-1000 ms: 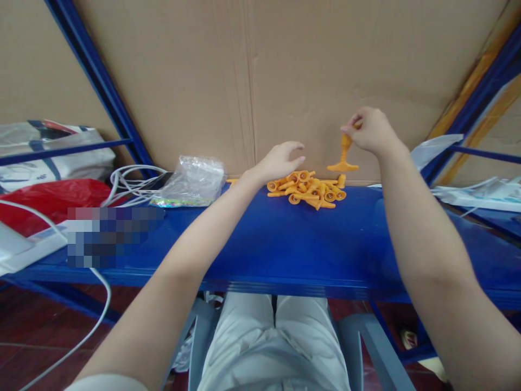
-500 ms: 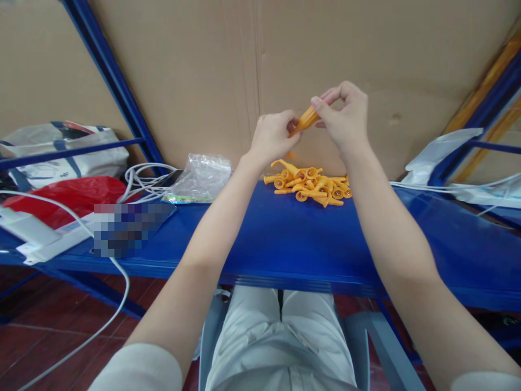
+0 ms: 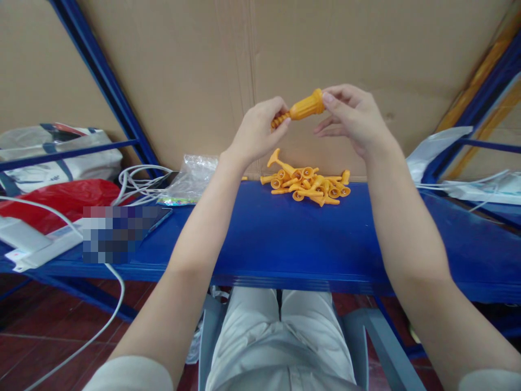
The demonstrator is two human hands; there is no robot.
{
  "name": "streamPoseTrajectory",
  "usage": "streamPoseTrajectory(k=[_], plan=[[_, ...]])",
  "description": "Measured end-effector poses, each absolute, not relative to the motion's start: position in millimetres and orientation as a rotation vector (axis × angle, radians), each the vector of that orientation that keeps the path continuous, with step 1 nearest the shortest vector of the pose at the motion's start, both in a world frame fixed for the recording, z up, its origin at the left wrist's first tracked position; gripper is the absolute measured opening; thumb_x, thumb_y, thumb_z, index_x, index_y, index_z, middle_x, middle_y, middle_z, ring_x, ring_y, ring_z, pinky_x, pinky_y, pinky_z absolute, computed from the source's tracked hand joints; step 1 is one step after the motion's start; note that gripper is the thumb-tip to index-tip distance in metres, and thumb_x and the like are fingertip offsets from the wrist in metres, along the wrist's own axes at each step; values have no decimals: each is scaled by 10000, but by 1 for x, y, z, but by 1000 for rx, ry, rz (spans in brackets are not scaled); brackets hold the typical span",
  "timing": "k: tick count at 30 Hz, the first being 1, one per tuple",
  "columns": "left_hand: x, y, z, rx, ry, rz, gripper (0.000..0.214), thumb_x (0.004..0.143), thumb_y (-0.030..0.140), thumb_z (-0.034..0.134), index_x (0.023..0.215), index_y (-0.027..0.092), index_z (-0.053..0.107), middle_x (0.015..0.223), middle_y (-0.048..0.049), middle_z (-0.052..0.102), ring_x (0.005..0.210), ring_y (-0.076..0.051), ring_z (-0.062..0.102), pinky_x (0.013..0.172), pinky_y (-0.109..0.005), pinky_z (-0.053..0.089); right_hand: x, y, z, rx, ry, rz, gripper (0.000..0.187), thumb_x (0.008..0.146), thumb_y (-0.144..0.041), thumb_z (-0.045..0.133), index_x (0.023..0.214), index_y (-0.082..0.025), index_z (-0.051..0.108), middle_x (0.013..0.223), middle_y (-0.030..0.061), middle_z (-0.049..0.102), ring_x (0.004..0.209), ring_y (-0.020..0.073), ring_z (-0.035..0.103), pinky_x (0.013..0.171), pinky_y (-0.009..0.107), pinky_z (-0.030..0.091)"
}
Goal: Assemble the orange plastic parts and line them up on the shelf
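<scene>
Between my hands, above the table, is a yellow-orange plastic piece [image 3: 306,107] with a fluted barrel, a wide collar at its right end and a spiral-ridged thinner part at its left. My left hand [image 3: 260,126] is closed around the spiral part, partly hiding it. The thumb and forefinger of my right hand [image 3: 353,115] pinch the wide collar, while its lower fingers stay spread apart. Below, on the blue table [image 3: 285,239], lies a heap of small yellow-orange plastic pieces [image 3: 311,184] with flared, cup-like ends and narrow stems.
A clear plastic bag [image 3: 189,176], coiled white cable [image 3: 140,182], red bag [image 3: 87,201] and white power strip [image 3: 44,247] lie on the left. A blurred-out flat item [image 3: 118,233] is near the front edge. Cardboard [image 3: 171,65] stands behind; blue frame posts [image 3: 109,98] flank the table.
The held piece has turned more level, showing its collar and spiral end. My right hand has shifted right to the collar, and its lower fingers have spread.
</scene>
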State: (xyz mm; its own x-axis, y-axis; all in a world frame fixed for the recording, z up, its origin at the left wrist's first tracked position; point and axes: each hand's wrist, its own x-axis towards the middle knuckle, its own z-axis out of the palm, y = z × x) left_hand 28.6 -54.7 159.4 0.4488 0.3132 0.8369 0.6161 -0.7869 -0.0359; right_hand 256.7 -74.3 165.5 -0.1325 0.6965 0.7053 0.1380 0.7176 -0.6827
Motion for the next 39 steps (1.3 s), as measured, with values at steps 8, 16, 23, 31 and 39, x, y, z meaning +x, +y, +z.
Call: streamPoseTrajectory(k=[8,16,23,31,39], plan=[[30,-63,160,-2458,-791,-1234,128,919,340,564,931,231,630,863,-27,687,895,-209,686,842,-351,535,253,-85,166,-831,-1711,565,454,843,-643,717,803,-198,640,621,-29,614,434,95,553,459,222,462],[28,-58,158,-2528,-810,-1255,183,944,391,579,921,221,643,824,-19,683,875,-184,682,804,-309,540,260,-78,163,-736,-1754,663,339,770,-482,861,878,-233,658,646,-64,575,538,92,541,586,248,566],[24,-59,159,-2751,-911,-1210,217,942,367,609,898,156,637,693,-1,617,667,-114,573,615,-219,452,269,-73,159,-636,-1931,649,442,725,-491,893,1028,-258,671,841,-12,699,788,155,634,682,276,584],[24,-65,159,-2907,-1165,-1082,149,903,258,595,911,121,653,635,31,544,569,-73,484,577,-185,410,273,-63,153,-631,-2077,626,559,650,-547,919,1054,-258,661,980,20,693,909,180,660,692,260,583],[19,-63,162,-3010,-1215,-828,211,871,288,578,924,120,694,680,3,571,643,-100,533,646,-226,402,270,-71,154,-889,-2201,433,545,719,-563,864,1125,-252,677,1016,35,721,963,208,656,787,314,555]])
